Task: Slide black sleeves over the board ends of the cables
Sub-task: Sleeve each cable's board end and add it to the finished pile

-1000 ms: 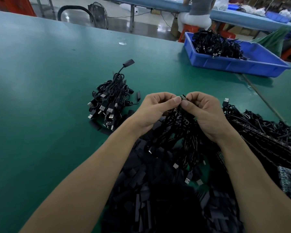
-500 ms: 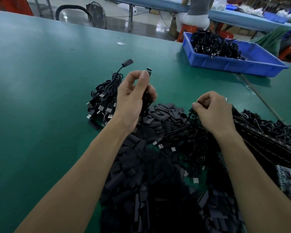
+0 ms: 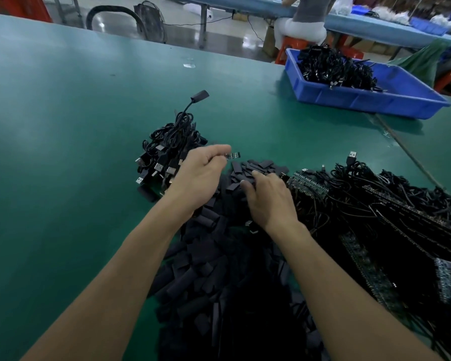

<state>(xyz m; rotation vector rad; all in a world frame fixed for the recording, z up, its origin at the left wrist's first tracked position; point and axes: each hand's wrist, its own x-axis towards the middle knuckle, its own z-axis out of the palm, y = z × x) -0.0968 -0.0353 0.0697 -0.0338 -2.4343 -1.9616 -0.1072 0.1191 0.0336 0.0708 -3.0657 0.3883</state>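
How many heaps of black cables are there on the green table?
3: a bundle beside the left hand, a big heap beside the right hand, a pile in the blue tray. Others may hide under the sleeves.

Falling evenly from overhead, dimming toward the near edge. Washing a pale sheen over the far left of the green table, glaring off the far floor. Casting a soft shadow beside the blue bin. Swallowing detail among the near black sleeves; bowing lines toward the far corners.
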